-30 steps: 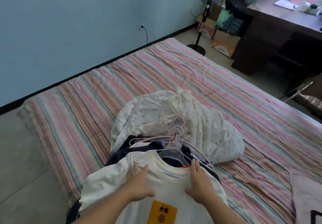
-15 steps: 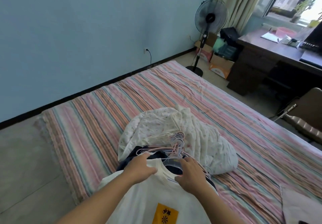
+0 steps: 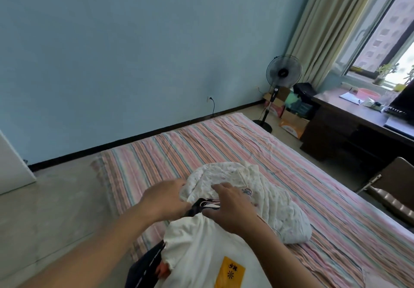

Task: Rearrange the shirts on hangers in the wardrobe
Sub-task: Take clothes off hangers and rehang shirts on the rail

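The pile of shirts on hangers is lying on the striped bed (image 3: 224,144), its long axis running from the person at 6 o'clock out toward 1 o'clock, with the bundled hanger hooks (image 3: 246,191) at the far end. A cream shirt with an orange patch (image 3: 201,247) is lying on top; dark garments (image 3: 143,267) are peeking out beneath at 7 o'clock.

The right hand (image 3: 233,207) is the nearer one to the hooks, which are sitting just beyond its fingertips at 1 o'clock. Its fingers are spreading flat over the collar end of the pile, seemingly pressing rather than gripping; whether they are hooking a hanger underneath cannot be told. The left hand (image 3: 165,198) is at 11 o'clock of the cream shirt, its fingers curling onto the edge of a quilted floral garment (image 3: 264,205), apparently pinching it.

That quilted garment is bunching over and around the hooks, so it is likely standing in the way of lifting the hangers cleanly.

A standing fan (image 3: 283,72) and a desk (image 3: 336,117) are standing well apart at 2 o'clock. No wardrobe is showing for certain.
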A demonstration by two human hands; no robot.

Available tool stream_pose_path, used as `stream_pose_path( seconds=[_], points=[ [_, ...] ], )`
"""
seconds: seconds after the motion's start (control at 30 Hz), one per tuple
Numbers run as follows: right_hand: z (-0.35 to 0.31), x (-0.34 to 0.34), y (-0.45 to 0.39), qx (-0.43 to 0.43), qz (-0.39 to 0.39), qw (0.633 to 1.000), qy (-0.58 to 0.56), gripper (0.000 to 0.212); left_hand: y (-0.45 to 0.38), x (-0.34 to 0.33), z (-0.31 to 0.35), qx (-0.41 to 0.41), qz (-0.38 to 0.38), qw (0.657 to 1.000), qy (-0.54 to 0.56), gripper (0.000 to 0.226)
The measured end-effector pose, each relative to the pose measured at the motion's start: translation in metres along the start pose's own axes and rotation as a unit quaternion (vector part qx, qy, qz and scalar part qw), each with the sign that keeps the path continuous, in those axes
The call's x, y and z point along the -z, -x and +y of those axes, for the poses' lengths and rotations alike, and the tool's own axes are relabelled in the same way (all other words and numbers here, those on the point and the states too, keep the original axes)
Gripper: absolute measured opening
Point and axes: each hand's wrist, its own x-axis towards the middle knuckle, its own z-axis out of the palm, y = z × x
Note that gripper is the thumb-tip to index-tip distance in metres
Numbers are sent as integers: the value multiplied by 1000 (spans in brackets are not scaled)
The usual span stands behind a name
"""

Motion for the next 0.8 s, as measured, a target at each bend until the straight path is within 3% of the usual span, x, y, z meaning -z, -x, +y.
stream_pose_path(
  seconds=[0.2,0.47,0.63,0.8],
  points=[
    [-104,28,57,92,72,993,-32,70,102,65,-61,23,2,996,-81,76],
    [-239,46,112,225,25,974,17,73,258,133,-108,44,87,990,-100,71],
    [-317,59,147,321,28,946,33,72,348,157,-133,74,144,984,-74,69],
    [-393,66,178,419,13,907,30,61,423,165,-171,153,136,979,-5,73]
  ],
)
